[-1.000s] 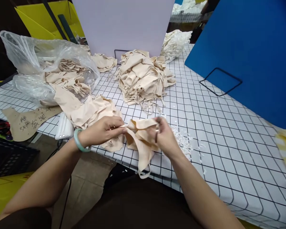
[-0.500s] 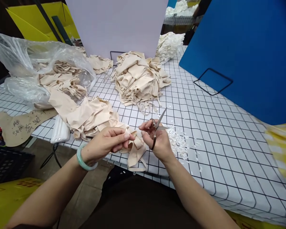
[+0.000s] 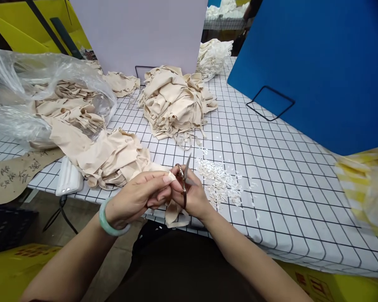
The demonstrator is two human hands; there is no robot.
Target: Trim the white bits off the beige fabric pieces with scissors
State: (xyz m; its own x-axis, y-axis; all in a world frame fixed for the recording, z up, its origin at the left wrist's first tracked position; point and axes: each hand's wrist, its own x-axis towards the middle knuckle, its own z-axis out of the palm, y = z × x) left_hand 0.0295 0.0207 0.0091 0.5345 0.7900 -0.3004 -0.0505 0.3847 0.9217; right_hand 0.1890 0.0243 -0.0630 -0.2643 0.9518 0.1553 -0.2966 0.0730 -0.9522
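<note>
Your left hand [image 3: 135, 200] pinched the fabric [image 3: 173, 209] edge at the table [image 3: 271, 167] rim, piece hanging just below your fingers. Your right hand [image 3: 192, 197] was closed on the scissors [image 3: 185, 178], blades apart, touching that edge. Trimming step, I'd judge. Next cut needs the edge taut between the blades. Scraps [image 3: 220, 180] lay just right.

Both hands [image 3: 164, 195] together – fingers pinched (L+R)

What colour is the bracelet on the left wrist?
Pale green, on the bracelet at the wrist of the left hand; the head view shows it.
</note>
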